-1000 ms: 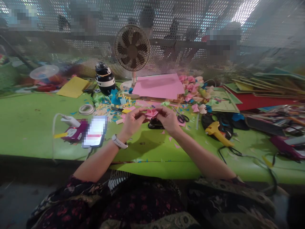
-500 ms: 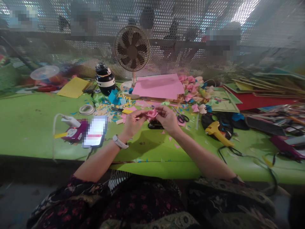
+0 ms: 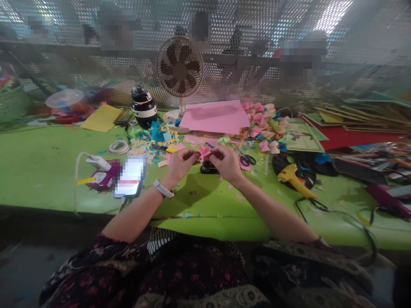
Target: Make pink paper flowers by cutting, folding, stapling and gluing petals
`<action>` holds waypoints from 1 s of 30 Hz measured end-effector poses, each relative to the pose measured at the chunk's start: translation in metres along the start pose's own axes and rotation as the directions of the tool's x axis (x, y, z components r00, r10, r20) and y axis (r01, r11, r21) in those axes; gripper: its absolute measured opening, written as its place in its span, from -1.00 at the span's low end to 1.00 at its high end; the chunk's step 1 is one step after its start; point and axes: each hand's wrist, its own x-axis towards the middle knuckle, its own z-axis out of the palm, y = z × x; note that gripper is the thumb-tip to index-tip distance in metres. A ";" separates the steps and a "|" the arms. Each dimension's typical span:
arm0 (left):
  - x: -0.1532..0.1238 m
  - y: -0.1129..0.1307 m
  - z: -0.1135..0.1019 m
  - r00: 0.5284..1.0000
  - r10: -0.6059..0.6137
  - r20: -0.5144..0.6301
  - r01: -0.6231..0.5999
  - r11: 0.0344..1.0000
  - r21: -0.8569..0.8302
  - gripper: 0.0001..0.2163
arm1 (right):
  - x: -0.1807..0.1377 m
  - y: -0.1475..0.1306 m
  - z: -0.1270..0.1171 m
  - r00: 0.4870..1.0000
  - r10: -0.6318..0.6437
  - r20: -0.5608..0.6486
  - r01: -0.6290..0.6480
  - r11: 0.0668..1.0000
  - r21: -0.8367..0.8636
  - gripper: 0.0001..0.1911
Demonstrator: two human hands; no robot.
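Observation:
A pink paper flower (image 3: 204,152) is held up over the green table (image 3: 192,199), between my two hands. My left hand (image 3: 182,164) pinches its left edge with thumb and fingertips. From the other side my right hand (image 3: 224,162) grips the flower, its fingers closed and partly hiding it. Just below lies a black stapler-like object (image 3: 209,167), partly covered by my right hand. Black-handled scissors (image 3: 247,160) rest right of my right hand. Beyond my left hand is a yellow-handled cutter (image 3: 171,149) among paper scraps.
A yellow glue gun (image 3: 296,179) with a trailing cord lies at right. Left are a lit phone (image 3: 130,176), a purple power box (image 3: 104,176) and a tape roll (image 3: 118,147). Behind stand a fan (image 3: 180,68), a black bottle (image 3: 143,109), pink sheets (image 3: 215,116) and heaped paper flowers (image 3: 260,117).
The pink flower has been turned in my fingers, so its petals now show spread and pointed upward. Both hands stay in nearly the same place; the view has shifted slightly.

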 end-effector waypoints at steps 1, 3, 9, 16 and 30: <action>0.000 -0.001 0.000 1.000 0.006 -0.003 -0.006 1.000 -0.002 -0.69 | 0.000 -0.001 0.000 1.000 -0.007 -0.005 0.007 1.000 -0.024 -0.92; 0.000 -0.002 0.000 1.000 0.012 -0.010 -0.012 1.000 0.001 -0.68 | 0.000 -0.003 -0.001 1.000 -0.016 -0.026 0.014 0.998 -0.062 -0.92; 0.003 -0.005 -0.002 1.000 -0.013 -0.009 0.014 0.999 0.036 -0.63 | 0.004 0.000 -0.004 0.999 -0.038 -0.037 0.035 0.996 -0.080 -0.88; 0.001 0.003 -0.003 0.979 0.168 -0.116 -0.144 0.972 0.187 -0.78 | 0.009 0.007 -0.005 0.996 -0.019 -0.091 0.010 0.995 -0.095 -0.86; 0.005 -0.007 -0.013 0.905 0.392 0.165 -0.423 0.791 0.441 -0.85 | 0.017 0.009 -0.015 0.994 0.094 0.059 -0.095 0.995 0.007 -0.83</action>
